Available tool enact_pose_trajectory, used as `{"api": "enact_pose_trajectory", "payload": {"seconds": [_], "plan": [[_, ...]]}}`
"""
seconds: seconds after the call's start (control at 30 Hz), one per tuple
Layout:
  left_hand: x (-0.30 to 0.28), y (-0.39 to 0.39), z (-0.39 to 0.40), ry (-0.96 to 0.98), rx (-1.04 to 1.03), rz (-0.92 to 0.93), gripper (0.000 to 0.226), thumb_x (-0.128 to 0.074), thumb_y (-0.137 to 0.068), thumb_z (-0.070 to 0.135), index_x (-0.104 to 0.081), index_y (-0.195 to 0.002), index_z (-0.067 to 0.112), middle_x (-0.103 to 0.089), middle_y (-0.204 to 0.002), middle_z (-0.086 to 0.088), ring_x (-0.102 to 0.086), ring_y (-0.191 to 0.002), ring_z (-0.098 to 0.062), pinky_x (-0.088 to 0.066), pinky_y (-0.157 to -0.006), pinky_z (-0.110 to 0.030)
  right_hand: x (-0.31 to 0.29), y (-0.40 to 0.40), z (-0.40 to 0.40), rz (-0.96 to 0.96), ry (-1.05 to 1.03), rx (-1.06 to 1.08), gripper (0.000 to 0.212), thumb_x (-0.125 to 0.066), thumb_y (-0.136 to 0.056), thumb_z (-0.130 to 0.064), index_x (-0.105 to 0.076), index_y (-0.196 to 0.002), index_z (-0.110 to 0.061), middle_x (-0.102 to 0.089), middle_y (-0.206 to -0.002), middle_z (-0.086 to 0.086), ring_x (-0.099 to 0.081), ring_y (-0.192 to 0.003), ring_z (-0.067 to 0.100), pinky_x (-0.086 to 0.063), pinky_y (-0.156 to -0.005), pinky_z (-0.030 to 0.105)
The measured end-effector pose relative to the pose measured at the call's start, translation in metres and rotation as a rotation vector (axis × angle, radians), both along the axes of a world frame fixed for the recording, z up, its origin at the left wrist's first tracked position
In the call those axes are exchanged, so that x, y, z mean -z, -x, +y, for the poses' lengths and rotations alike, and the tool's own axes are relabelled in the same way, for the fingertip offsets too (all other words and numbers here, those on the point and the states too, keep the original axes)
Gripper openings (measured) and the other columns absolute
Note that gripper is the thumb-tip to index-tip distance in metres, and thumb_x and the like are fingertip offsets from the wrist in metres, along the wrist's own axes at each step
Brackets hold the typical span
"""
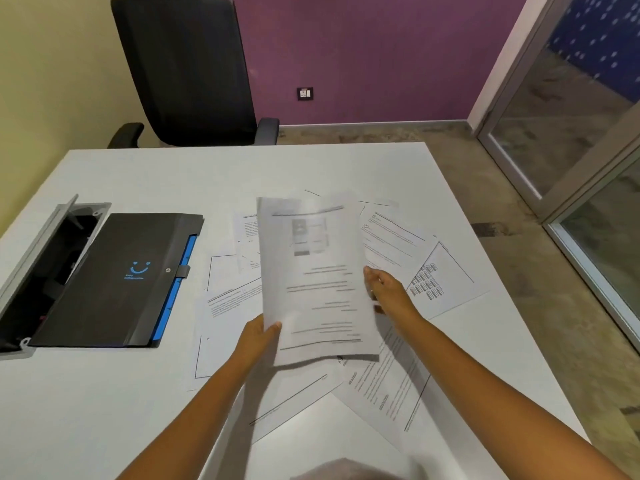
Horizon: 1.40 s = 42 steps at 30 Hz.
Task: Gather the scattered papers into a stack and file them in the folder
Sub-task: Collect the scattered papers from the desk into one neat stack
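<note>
Holding a sheet of paper up off the table, I have my left hand pinching its lower left corner, thumb on the front, and my right hand against its right edge with fingers curled round it (the print on it is blurred). Under it the other papers lie scattered and overlapping on the white table, some turned at angles. The black folder with blue edging lies closed, flat on the table to the left of the papers, apart from them, its left side over an open cable box. A black chair stands beyond the far edge
</note>
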State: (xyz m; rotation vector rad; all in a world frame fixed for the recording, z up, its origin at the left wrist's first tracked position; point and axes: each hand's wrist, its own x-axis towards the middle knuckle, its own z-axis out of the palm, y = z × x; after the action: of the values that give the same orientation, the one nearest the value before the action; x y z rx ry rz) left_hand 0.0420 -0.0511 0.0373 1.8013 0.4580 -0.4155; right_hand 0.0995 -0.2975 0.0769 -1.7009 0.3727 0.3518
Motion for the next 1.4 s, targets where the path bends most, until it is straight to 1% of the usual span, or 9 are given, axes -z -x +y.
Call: {"api": "enact_pose_trajectory", "payload": {"seconds": [0.1, 0.2, 0.33, 0.63, 0.87, 1.0, 1.1, 1.33, 1.4], "plan": [[0.013, 0.018, 0.013, 0.015, -0.144, 0.085, 0.043, -0.049, -0.094, 0.015, -0.043, -0.134, 0.0, -0.053, -0.13, -0.025, -0.051, -0.119, -0.04, -0.042, -0.101, -0.049, 0.009, 0.004, 0.005, 0.25, -0.132, 0.042, 0.045, -0.026, -0.094, -0.058, -0.053, -0.104, -0.023, -0.062, -0.093, -0.001, -0.061, -0.079, 0.018, -0.052, -0.074, 0.034], [0.023, 0.034, 0.021, 0.067, -0.277, 0.141, 0.048, -0.05, -0.093, 0.014, -0.038, -0.137, -0.001, -0.049, -0.134, -0.025, -0.046, -0.123, -0.042, -0.038, -0.106, -0.05, 0.024, 0.021, 0.008, 0.443, 0.018, -0.064, 0.04, -0.031, -0.097, -0.05, -0.052, -0.081, -0.02, -0.056, -0.07, 0.001, -0.048, -0.052, 0.014, -0.038, -0.051, 0.024], [0.031, 0.044, 0.025, 0.159, -0.446, 0.191, 0.051, -0.053, -0.092, 0.013, -0.036, -0.138, 0.0, -0.046, -0.136, -0.023, -0.042, -0.125, -0.041, -0.034, -0.106, -0.048, 0.039, 0.042, 0.013, 0.538, 0.276, -0.304, 0.024, -0.047, -0.096, -0.029, -0.059, -0.095, -0.008, -0.061, -0.072, 0.003, -0.05, -0.054, 0.012, -0.034, -0.046, 0.022], [0.032, 0.044, 0.019, 0.162, -0.46, 0.174, 0.048, -0.052, -0.093, 0.014, -0.037, -0.136, 0.0, -0.048, -0.133, -0.023, -0.045, -0.122, -0.042, -0.035, -0.105, -0.051, 0.044, 0.058, 0.038, 0.594, 0.124, -0.473, 0.014, -0.054, -0.091, -0.025, -0.06, -0.08, -0.018, -0.064, -0.074, -0.002, -0.059, -0.06, 0.006, -0.043, -0.054, 0.019], [0.025, 0.039, 0.032, 0.21, -0.454, 0.171, 0.048, -0.051, -0.093, 0.013, -0.037, -0.137, 0.0, -0.05, -0.133, -0.025, -0.047, -0.121, -0.044, -0.036, -0.105, -0.055, 0.039, 0.054, 0.057, 0.704, 0.026, -0.129, 0.022, -0.067, -0.081, -0.022, -0.061, -0.069, -0.005, -0.062, -0.051, 0.009, -0.059, -0.04, 0.018, -0.052, -0.037, 0.027], [0.025, 0.038, 0.049, 0.193, -0.452, 0.155, 0.046, -0.051, -0.093, 0.012, -0.038, -0.136, 0.0, -0.049, -0.134, -0.025, -0.045, -0.122, -0.044, -0.035, -0.106, -0.055, 0.043, 0.055, 0.053, 0.585, 0.099, -0.257, 0.008, -0.065, -0.085, -0.015, -0.06, -0.09, -0.011, -0.06, -0.081, 0.006, -0.062, -0.067, 0.016, -0.06, -0.058, 0.035], [0.023, 0.039, 0.061, 0.192, -0.457, 0.141, 0.045, -0.051, -0.093, 0.012, -0.039, -0.135, 0.001, -0.049, -0.133, -0.025, -0.046, -0.121, -0.044, -0.037, -0.104, -0.054, 0.047, 0.048, 0.047, 0.374, 0.258, -0.288, 0.028, -0.055, -0.09, -0.007, -0.06, -0.117, -0.009, -0.062, -0.108, 0.008, -0.064, -0.093, 0.024, -0.058, -0.077, 0.033], [0.023, 0.043, 0.086, 0.145, -0.426, 0.171, 0.05, -0.053, -0.092, 0.018, -0.038, -0.137, 0.003, -0.049, -0.135, -0.023, -0.046, -0.122, -0.043, -0.035, -0.106, -0.057, 0.043, 0.024, -0.007, 0.252, 0.307, -0.046, 0.03, -0.046, -0.092, -0.006, -0.059, -0.119, -0.003, -0.062, -0.095, 0.01, -0.052, -0.063, 0.014, -0.044, -0.042, 0.014], [0.023, 0.045, 0.091, 0.127, -0.414, 0.193, 0.048, -0.054, -0.092, 0.017, -0.04, -0.135, 0.0, -0.049, -0.133, -0.025, -0.048, -0.118, -0.042, -0.036, -0.105, -0.056, 0.044, 0.02, -0.023, 0.248, 0.25, 0.065, 0.031, -0.047, -0.093, -0.006, -0.057, -0.122, -0.002, -0.062, -0.102, 0.014, -0.056, -0.068, 0.018, -0.051, -0.051, 0.019]]}}
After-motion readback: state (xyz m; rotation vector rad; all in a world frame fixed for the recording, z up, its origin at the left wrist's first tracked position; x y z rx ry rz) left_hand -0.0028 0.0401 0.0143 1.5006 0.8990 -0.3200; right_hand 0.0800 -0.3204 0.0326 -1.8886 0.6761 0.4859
